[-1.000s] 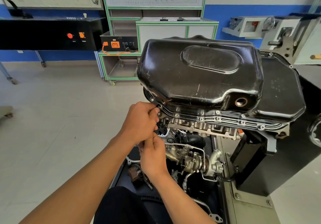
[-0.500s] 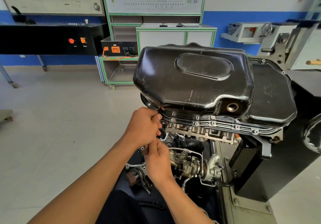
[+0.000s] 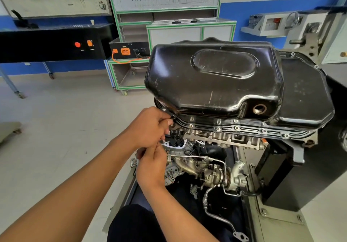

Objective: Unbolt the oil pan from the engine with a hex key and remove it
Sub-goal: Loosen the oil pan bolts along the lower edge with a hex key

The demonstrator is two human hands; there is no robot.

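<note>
The pale floor (image 3: 56,129) bears a green-framed cart (image 3: 127,74) and the metal stand (image 3: 277,223) holding the engine (image 3: 216,140).

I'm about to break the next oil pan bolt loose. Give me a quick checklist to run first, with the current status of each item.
1. Hex key seated in the corner bolt: cannot tell; the left hand grips it and its fingers hide the tip.
2. Both hands at the corner: ok; the right hand is just below the left.
3. Front flange bolts removed: not ok; several heads are in place.
4. Oil pan flat on its flange: ok.
5. Drain hole unplugged: ok; no oil is dripping from it.
</note>
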